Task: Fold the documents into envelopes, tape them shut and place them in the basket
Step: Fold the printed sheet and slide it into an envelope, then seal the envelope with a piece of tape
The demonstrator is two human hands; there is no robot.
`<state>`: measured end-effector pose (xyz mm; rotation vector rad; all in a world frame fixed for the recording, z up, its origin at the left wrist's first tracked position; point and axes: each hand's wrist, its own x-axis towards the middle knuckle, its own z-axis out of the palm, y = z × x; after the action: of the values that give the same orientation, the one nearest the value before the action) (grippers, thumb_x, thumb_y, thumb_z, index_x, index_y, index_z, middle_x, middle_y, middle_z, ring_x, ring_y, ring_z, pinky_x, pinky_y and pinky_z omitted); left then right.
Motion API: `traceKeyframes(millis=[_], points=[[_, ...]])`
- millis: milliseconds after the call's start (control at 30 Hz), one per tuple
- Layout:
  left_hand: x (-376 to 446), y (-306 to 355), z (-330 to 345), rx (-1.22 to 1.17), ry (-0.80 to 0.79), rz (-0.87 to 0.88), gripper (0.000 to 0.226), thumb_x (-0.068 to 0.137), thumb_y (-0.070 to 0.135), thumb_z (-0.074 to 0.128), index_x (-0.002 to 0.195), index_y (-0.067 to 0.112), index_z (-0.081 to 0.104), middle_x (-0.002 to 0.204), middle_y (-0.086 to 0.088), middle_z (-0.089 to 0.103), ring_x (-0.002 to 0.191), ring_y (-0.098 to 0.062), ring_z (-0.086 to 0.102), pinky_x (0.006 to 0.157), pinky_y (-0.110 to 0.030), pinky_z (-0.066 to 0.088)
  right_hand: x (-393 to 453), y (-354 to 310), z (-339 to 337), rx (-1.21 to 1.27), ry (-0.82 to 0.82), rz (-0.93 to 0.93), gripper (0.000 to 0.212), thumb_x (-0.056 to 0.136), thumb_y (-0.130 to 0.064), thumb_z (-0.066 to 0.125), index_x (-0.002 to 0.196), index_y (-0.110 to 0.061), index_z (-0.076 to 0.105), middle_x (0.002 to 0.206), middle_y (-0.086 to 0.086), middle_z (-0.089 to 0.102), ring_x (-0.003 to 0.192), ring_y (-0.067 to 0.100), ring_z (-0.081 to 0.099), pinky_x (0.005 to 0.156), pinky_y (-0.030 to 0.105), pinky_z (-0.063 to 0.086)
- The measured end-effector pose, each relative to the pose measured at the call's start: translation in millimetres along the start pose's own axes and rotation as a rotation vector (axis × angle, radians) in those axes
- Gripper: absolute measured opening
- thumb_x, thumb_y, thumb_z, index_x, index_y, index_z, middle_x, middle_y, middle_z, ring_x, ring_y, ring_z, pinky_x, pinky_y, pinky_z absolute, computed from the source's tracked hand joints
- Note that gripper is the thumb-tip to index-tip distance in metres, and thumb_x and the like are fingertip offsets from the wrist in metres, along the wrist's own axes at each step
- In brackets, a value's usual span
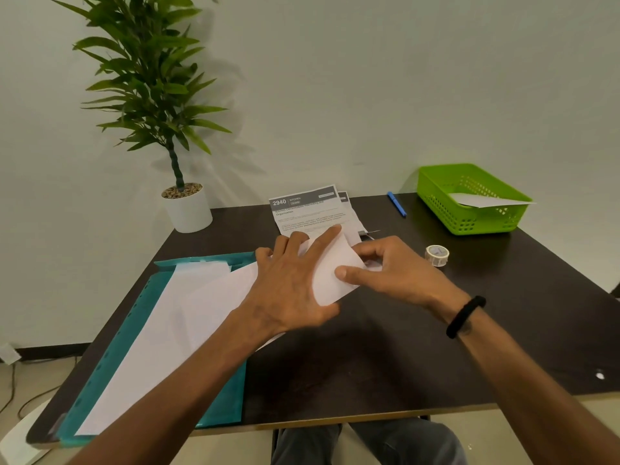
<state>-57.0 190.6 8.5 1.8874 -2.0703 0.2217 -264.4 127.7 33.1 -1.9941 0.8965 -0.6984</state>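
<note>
A folded white sheet (330, 273) lies at the middle of the dark table (385, 347). My left hand (288, 286) presses flat on its left part with straight spread fingers. My right hand (389, 270) pinches its right edge between thumb and curled fingers. Printed documents (308, 211) lie just behind the hands. White envelopes (174, 327) rest on a teal folder (134, 330) at the left. A roll of clear tape (436, 255) stands to the right of my right hand. The green basket (469, 199) at the back right holds one white envelope (486, 200).
A potted plant (183, 203) stands at the table's back left corner by the wall. A blue pen (397, 204) lies left of the basket. A small metal clip (367, 233) peeks out behind the right hand. The table's front edge runs close to my knees.
</note>
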Motion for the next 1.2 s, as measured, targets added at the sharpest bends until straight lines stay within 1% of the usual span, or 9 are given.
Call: traceKeyframes(millis=[133, 300, 400, 567, 667, 767, 867, 967, 1200], points=[[5.8, 9.7, 10.3, -0.022, -0.035, -0.007, 0.117, 0.068, 0.081, 0.067, 0.154, 0.052, -0.007, 0.153, 0.003, 0.03, 0.132, -0.019, 0.035, 0.108, -0.052, 0.034, 5.0, 16.8, -7.7, 0.0, -0.02, -0.017, 0.019, 0.091, -0.03, 0.08, 0.108, -0.02, 0.082, 0.104, -0.009, 0.08, 0.1, 0.012, 0.075, 0.096, 0.039, 0.06], [16.5, 23.7, 9.4, -0.262, -0.186, -0.091, 0.124, 0.065, 0.092, 0.063, 0.158, 0.047, -0.006, 0.159, 0.002, 0.029, 0.139, -0.022, 0.038, 0.112, -0.052, 0.04, 16.9, 49.8, -19.0, 0.149, 0.332, -0.06, 0.006, 0.09, -0.026, 0.082, 0.094, -0.022, 0.081, 0.111, -0.006, 0.076, 0.107, 0.016, 0.07, 0.095, 0.043, 0.057], [29.7, 27.4, 15.4, -0.552, -0.274, -0.283, 0.101, 0.081, 0.078, 0.062, 0.161, 0.042, 0.012, 0.148, 0.002, 0.052, 0.127, -0.02, 0.057, 0.107, -0.047, 0.05, 26.7, 65.2, -27.0, 0.207, 0.429, 0.008, 0.005, 0.091, -0.026, 0.08, 0.088, -0.024, 0.077, 0.108, -0.007, 0.072, 0.102, 0.009, 0.065, 0.09, 0.034, 0.053], [60.2, 16.4, 47.1, -1.014, -0.222, -0.515, 0.05, 0.093, 0.052, 0.068, 0.139, 0.032, 0.058, 0.122, 0.009, 0.069, 0.098, -0.008, 0.069, 0.091, -0.035, 0.059, 53.0, 98.1, -31.9, 0.542, 0.255, 0.196, 0.005, 0.089, -0.014, 0.081, 0.093, -0.015, 0.079, 0.105, 0.011, 0.078, 0.093, 0.026, 0.073, 0.084, 0.038, 0.061], [78.6, 14.2, 67.2, -1.244, -0.187, -0.564, 0.025, 0.093, 0.037, 0.074, 0.115, 0.025, 0.074, 0.106, 0.004, 0.078, 0.096, -0.019, 0.075, 0.085, -0.037, 0.062, 71.2, 116.6, -29.1, 0.619, 0.128, 0.261, 0.013, 0.089, -0.012, 0.079, 0.102, -0.008, 0.078, 0.113, 0.018, 0.077, 0.098, 0.029, 0.076, 0.089, 0.043, 0.062], [96.5, 10.7, 85.8, -1.239, -0.075, -0.535, 0.019, 0.094, 0.029, 0.075, 0.112, 0.021, 0.075, 0.104, -0.003, 0.079, 0.097, -0.028, 0.075, 0.092, -0.05, 0.061, 85.2, 128.5, -26.2, 0.58, 0.086, 0.214, 0.021, 0.089, -0.014, 0.08, 0.11, -0.014, 0.079, 0.121, 0.003, 0.075, 0.106, 0.023, 0.076, 0.091, 0.043, 0.063], [103.7, 6.8, 100.4, -1.2, -0.005, -0.482, 0.022, 0.095, 0.024, 0.074, 0.115, 0.028, 0.07, 0.11, 0.002, 0.077, 0.097, -0.022, 0.076, 0.088, -0.047, 0.062, 90.4, 133.3, -21.7, 0.428, 0.141, 0.119, 0.044, 0.089, -0.013, 0.081, 0.127, -0.031, 0.069, 0.126, -0.022, 0.063, 0.109, 0.01, 0.071, 0.085, 0.032, 0.064], [102.4, 2.4, 109.3, -1.167, 0.025, -0.468, 0.035, 0.092, 0.026, 0.077, 0.124, 0.033, 0.063, 0.116, 0.007, 0.074, 0.101, -0.017, 0.075, 0.085, -0.041, 0.064, 88.7, 138.1, -15.6, 0.387, 0.217, 0.055, 0.064, 0.089, -0.013, 0.081, 0.138, -0.043, 0.052, 0.126, -0.022, 0.06, 0.106, 0.007, 0.07, 0.079, 0.031, 0.065], [100.4, 1.6, 108.0, -1.284, 0.007, -0.404, 0.025, 0.099, 0.006, 0.063, 0.12, 0.02, 0.059, 0.106, -0.01, 0.076, 0.093, -0.028, 0.075, 0.077, -0.043, 0.061, 83.4, 141.6, -11.8, 0.393, 0.337, 0.081, 0.019, 0.095, -0.012, 0.074, 0.107, -0.025, 0.067, 0.107, -0.01, 0.072, 0.096, 0.016, 0.073, 0.075, 0.035, 0.065]])
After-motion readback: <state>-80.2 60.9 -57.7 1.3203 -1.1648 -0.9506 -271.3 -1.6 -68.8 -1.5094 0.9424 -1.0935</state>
